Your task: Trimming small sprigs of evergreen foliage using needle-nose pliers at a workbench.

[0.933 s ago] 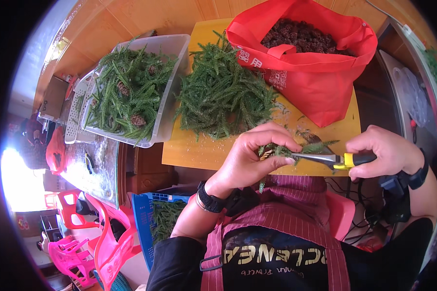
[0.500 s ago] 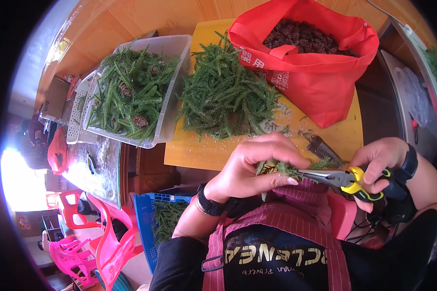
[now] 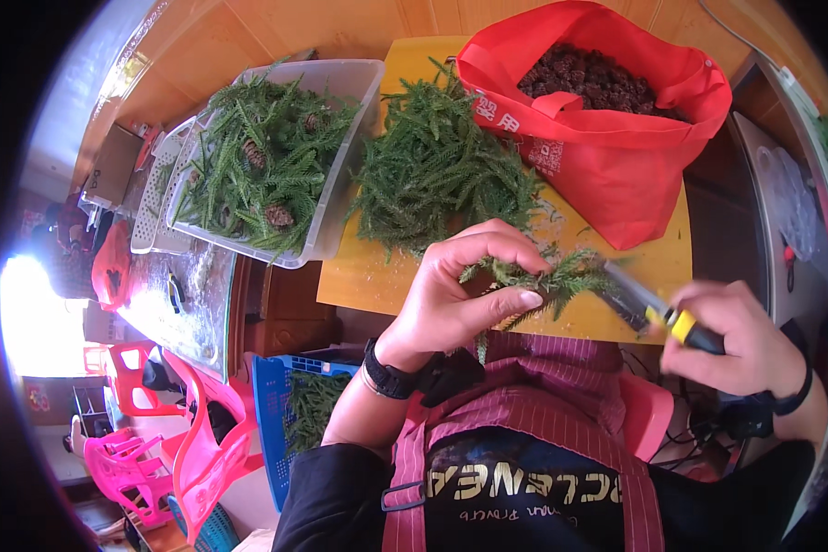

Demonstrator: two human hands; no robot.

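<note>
My left hand [image 3: 465,294] pinches a small green artificial fir sprig [image 3: 575,279] between thumb and fingers, above the near edge of the yellow board [image 3: 368,287]. To its right, my right hand [image 3: 741,336], smeared by motion, is closed round the yellow-and-black handles of needle-nose pliers [image 3: 688,328]. The pliers' jaws point up and left, close to the sprig's tip; whether they touch it cannot be made out. Behind the jaws lies a dark bundle [image 3: 630,304], partly hidden. A heap of loose fir sprigs [image 3: 446,166] lies just beyond my left hand.
A clear plastic bin [image 3: 345,166] with fir sprigs and several pine cones stands at the far left. At the far right, a red bag [image 3: 616,175] holds dark pine cones [image 3: 584,81]. Lower left are a blue crate [image 3: 271,414] with greenery and pink chairs [image 3: 216,451].
The pliers have come off the sprig and swung upward with my right hand. My left hand has lifted the sprig slightly; the sprig now shows more fully.
</note>
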